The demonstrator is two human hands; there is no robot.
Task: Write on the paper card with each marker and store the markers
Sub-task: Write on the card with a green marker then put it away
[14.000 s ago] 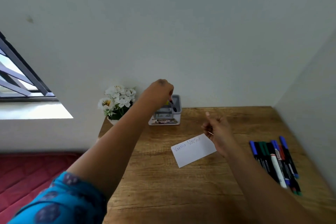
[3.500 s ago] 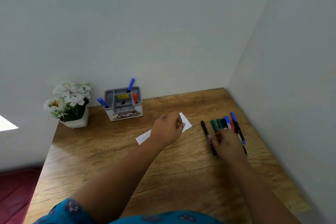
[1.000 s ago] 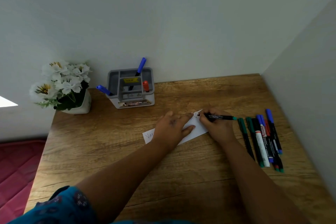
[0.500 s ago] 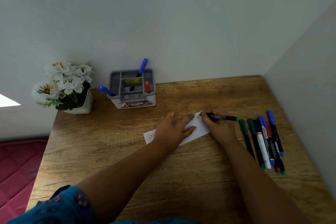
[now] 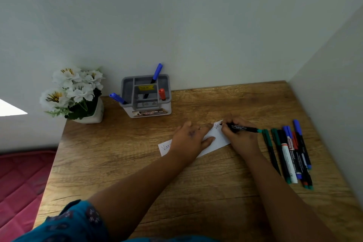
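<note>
A white paper card [image 5: 219,137] lies on the wooden desk [image 5: 176,179] with handwriting at its left and right ends. My left hand [image 5: 188,139] rests flat on the card's middle, fingers spread. My right hand [image 5: 238,136] grips a black marker with a green end [image 5: 244,129], its tip touching the card's right end. Several loose markers [image 5: 288,153] lie in a row to the right. A grey organizer [image 5: 146,96] at the back holds two blue-capped markers and a red-capped one.
A pot of white flowers [image 5: 76,94] stands at the desk's back left corner. Walls close off the back and the right side. A red mattress [image 5: 21,179] lies on the floor beyond the desk's left edge.
My right hand took a marker from the row and brought it to the card. Over the last second, more writing has appeared at the card's right end. My left hand stays put.
</note>
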